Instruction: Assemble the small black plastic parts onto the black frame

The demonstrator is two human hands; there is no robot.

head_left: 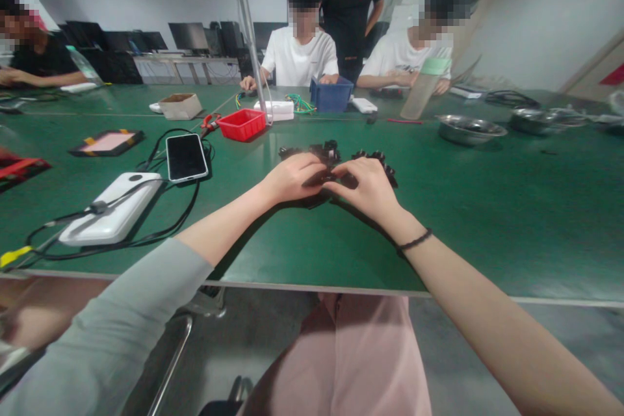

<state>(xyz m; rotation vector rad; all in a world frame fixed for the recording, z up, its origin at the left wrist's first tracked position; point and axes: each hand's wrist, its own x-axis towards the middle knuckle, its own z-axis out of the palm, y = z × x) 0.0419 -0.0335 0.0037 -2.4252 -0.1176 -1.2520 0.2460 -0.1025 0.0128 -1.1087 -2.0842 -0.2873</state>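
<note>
My left hand (292, 179) and my right hand (368, 188) meet over the middle of the green table (487, 221). Both have their fingers curled and pinched on a small black part (324, 177) held between them. Just behind the hands lies a cluster of several similar small black parts (336, 153). A black band circles my right wrist. The part between the fingers is mostly hidden by them.
A phone (186, 157), a white power bank (114, 208) and black cables lie at the left. A red tray (242, 123), blue bin (331, 94), cardboard box (180, 106) and metal bowls (470, 129) stand farther back. Other people sit across the table.
</note>
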